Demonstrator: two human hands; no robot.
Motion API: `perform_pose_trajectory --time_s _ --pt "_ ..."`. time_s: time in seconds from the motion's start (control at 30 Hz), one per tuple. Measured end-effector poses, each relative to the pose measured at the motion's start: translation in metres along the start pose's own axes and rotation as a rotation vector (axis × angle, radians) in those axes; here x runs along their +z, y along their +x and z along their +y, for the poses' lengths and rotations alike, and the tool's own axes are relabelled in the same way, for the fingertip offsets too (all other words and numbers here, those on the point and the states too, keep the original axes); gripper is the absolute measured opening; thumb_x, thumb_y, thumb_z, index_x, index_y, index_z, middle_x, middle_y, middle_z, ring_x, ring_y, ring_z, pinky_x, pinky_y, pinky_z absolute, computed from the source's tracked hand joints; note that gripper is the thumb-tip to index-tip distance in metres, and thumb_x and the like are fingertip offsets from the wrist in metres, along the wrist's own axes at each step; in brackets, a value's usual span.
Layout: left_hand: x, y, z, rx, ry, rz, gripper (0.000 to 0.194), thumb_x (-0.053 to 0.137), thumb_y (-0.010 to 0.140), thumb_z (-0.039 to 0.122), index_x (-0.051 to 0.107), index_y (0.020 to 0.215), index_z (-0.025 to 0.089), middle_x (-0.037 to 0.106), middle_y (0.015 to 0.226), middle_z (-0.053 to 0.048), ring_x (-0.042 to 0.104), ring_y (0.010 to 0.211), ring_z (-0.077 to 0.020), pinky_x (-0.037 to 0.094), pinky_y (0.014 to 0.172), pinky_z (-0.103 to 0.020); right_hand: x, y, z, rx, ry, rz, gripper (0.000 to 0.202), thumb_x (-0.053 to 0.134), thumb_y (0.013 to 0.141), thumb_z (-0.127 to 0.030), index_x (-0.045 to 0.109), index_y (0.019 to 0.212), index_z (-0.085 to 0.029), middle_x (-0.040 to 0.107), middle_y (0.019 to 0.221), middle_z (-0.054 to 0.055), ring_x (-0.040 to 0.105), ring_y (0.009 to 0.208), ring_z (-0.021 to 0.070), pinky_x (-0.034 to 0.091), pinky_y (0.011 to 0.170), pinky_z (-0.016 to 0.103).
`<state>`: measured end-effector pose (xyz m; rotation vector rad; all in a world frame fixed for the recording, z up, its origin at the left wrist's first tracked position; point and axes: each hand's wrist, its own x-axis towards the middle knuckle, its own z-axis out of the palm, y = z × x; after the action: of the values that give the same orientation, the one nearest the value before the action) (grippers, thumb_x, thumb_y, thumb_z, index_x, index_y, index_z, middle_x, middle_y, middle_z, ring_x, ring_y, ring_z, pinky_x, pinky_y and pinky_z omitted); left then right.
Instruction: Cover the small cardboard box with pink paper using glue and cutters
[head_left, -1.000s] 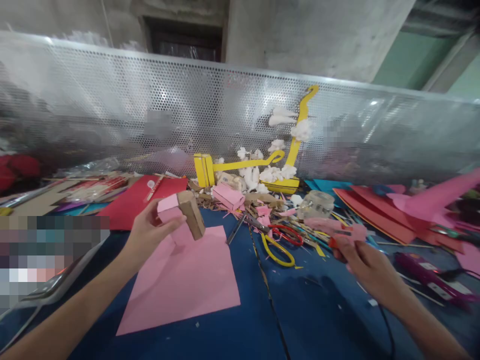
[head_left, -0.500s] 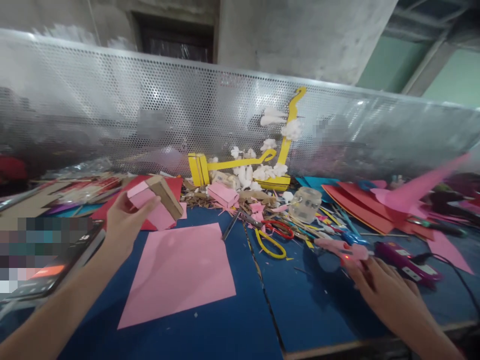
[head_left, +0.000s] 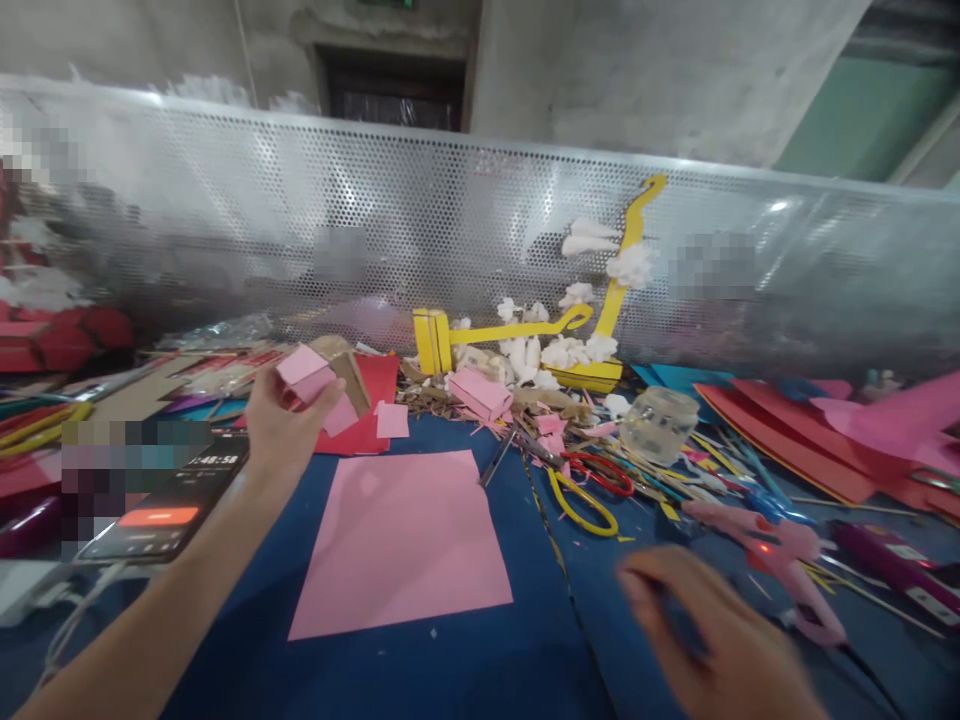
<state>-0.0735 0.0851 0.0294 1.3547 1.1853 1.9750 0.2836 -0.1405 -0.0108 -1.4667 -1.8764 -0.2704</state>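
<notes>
My left hand (head_left: 289, 415) is closed around a small cardboard box (head_left: 351, 380) partly covered in pink paper, held above the table at the left. A flat pink sheet of paper (head_left: 405, 545) lies below and to the right of it. My right hand (head_left: 705, 630), somewhat blurred, hovers over the blue table with bent fingers apart and nothing visible in them. To its right, a pink glue gun (head_left: 787, 545) with a lit red light lies on the table. Scissors (head_left: 585, 500) with red and yellow handles rest beside the sheet's upper right corner.
Yellow paper pieces with hooked ends (head_left: 517, 328) and white tufts stand before a perforated metal panel (head_left: 420, 220). A clear jar (head_left: 658, 425), paper scraps and red sheets (head_left: 780, 430) crowd the back. A phone (head_left: 176, 500) with a cable sits at left.
My right hand has let go of the glue gun, which now lies on the table, and has moved left toward the pink sheet. My left hand still holds the box. The view has turned left.
</notes>
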Motion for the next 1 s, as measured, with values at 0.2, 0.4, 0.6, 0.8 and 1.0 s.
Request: perform_pose_trajectory --time_s 0.2,0.4,0.6,0.8,1.0 --pt "-0.001 -0.001 -0.015 0.074 0.043 -0.058 0.049 0.089 0.068 0.031 0.061 0.108 0.024 0.072 0.112 -0.004 0.072 0.098 -0.0199 0.059 0.082 -0.029 0.123 0.161 -0.051 -0.313 -0.072 -0.571 0.024 0.054 0.103 -0.018 0.07 0.121 -0.014 0.075 0.119 0.015 0.07 0.114 0.0261 0.054 0.099 0.039" --pt "0.001 -0.003 -0.018 0.036 0.031 -0.087 0.05 0.086 0.068 0.032 0.059 0.109 0.02 0.073 0.112 -0.006 0.074 0.098 -0.0203 0.059 0.084 -0.03 0.209 0.227 -0.059 -0.436 -0.125 -0.656 0.036 0.067 0.101 -0.033 0.064 0.131 -0.014 0.067 0.131 0.013 0.068 0.112 0.0266 0.058 0.095 0.047" --pt "0.002 -0.006 -0.018 0.041 0.017 -0.132 0.05 0.086 0.07 0.037 0.059 0.109 0.02 0.072 0.11 -0.006 0.074 0.1 -0.0218 0.059 0.087 -0.033 0.217 0.231 -0.06 -0.496 -0.105 -0.589 0.017 0.061 0.101 -0.019 0.071 0.111 -0.01 0.075 0.11 0.014 0.07 0.106 0.0255 0.053 0.099 0.043" --pt "0.005 -0.011 -0.013 0.007 -0.035 -0.239 0.058 0.087 0.069 0.037 0.057 0.117 0.022 0.071 0.119 -0.007 0.072 0.108 -0.0246 0.061 0.084 -0.032 0.16 0.214 -0.038 -0.276 -0.023 -0.262 0.024 0.054 0.095 -0.01 0.071 0.111 -0.014 0.078 0.106 0.012 0.072 0.097 0.023 0.051 0.084 0.031" --pt "0.013 -0.043 -0.001 0.065 -0.095 -0.713 0.052 0.081 0.083 0.032 0.058 0.129 0.022 0.071 0.123 -0.008 0.07 0.115 -0.0236 0.058 0.097 -0.036 0.083 0.161 -0.01 -0.108 0.207 0.222 0.015 0.059 0.097 -0.02 0.072 0.104 -0.018 0.076 0.095 0.006 0.071 0.081 0.0193 0.055 0.075 0.03"
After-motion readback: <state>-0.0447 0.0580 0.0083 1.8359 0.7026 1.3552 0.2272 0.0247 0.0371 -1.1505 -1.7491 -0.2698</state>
